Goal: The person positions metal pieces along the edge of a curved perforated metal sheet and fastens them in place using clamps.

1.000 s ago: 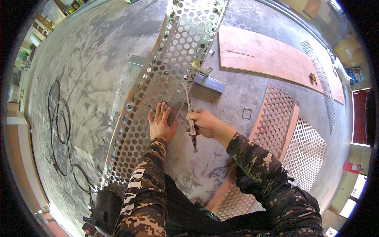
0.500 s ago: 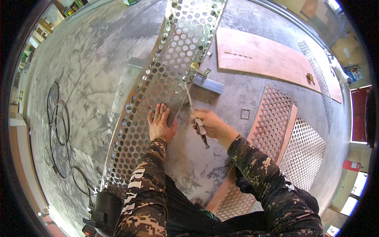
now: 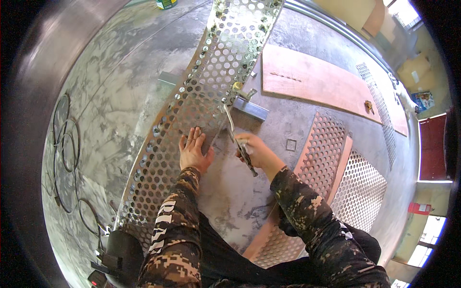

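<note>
A long perforated metal sheet [image 3: 158, 158] runs from the lower left to the top. My left hand [image 3: 194, 151] lies flat on it near its right edge, fingers stretched out. My right hand [image 3: 249, 149] is wrapped round what look like long-jawed locking pliers [image 3: 230, 122]. Their far tip meets the sheet's right edge, though I cannot tell whether the jaws grip it. Just beyond that tip, a clamp with a brass-coloured knob [image 3: 237, 86] sits at the edge. A grey metal channel [image 3: 252, 109] sticks out from under the sheet there.
Right of me lie more perforated sheets [image 3: 319, 149] and a flat reddish board [image 3: 317, 77] with a small brass-coloured piece [image 3: 369, 106] on it. A dark coiled cable [image 3: 77, 144] is on the grey floor at left. A black rounded object [image 3: 122, 249] stands at lower left.
The whole view has shifted slightly as my head turned. My right hand has tilted the pliers a little; my left hand keeps its place on the sheet.
</note>
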Motion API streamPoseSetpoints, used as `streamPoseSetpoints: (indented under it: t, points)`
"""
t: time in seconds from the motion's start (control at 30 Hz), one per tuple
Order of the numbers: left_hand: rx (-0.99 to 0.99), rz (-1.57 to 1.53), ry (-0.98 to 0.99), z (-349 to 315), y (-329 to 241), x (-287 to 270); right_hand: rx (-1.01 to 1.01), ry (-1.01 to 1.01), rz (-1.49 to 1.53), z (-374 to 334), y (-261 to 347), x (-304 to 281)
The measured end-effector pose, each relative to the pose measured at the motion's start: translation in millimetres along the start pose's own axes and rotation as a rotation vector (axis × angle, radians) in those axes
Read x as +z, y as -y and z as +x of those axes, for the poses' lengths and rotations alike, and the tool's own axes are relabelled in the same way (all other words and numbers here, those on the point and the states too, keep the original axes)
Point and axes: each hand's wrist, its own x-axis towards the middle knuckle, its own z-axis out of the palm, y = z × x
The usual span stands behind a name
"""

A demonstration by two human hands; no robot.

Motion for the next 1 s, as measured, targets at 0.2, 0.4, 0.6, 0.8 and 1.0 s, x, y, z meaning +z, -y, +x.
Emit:
streamPoseSetpoints:
  t: [0.2,0.4,0.6,0.8,1.0]
  points:
    - [-0.02,-0.004,0.015,-1,0,-4,0.13,-0.091,-0.116,-17,33,5]
    - [-0.024,-0.016,0.009,-2,2,-5,0.2,-0.059,-0.261,-46,52,18]
    - [-0.023,-0.029,0.038,0,-3,-9,0.211,0.205,-0.252,-54,47,1]
    - [-0.03,-0.021,0.046,0,-1,-7,0.257,0.085,-0.14,-52,45,16]
    - [-0.032,-0.011,0.057,-1,-1,-11,0.301,0.098,-0.07,-35,30,2]
